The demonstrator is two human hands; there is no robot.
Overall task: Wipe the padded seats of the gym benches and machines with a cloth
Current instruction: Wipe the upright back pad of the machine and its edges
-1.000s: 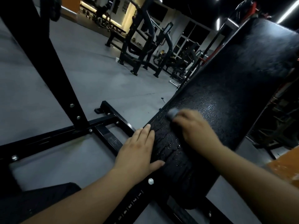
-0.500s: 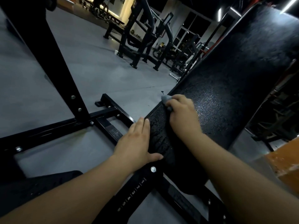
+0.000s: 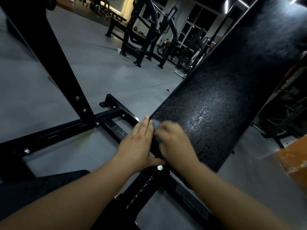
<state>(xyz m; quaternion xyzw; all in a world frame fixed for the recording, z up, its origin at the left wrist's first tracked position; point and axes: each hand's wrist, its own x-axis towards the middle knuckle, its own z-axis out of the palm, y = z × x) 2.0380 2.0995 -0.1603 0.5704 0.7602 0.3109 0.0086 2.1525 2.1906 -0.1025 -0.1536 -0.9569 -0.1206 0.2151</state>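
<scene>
Head view: 2 hands at the near end of the padded seat (image 3: 224, 97).
The right hand (image 3: 174, 143), blurred, clenches the grey cloth (image 3: 156, 125) against the seat's near left edge; the left hand (image 3: 137, 145) lies just beside it, fingers straight and released, flat on that edge.

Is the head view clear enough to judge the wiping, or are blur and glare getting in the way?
Head view: dim overall; the right hand and grey cloth are motion-blurred; a shiny glare patch sits on the black pad; the left hand is sharper.
</scene>
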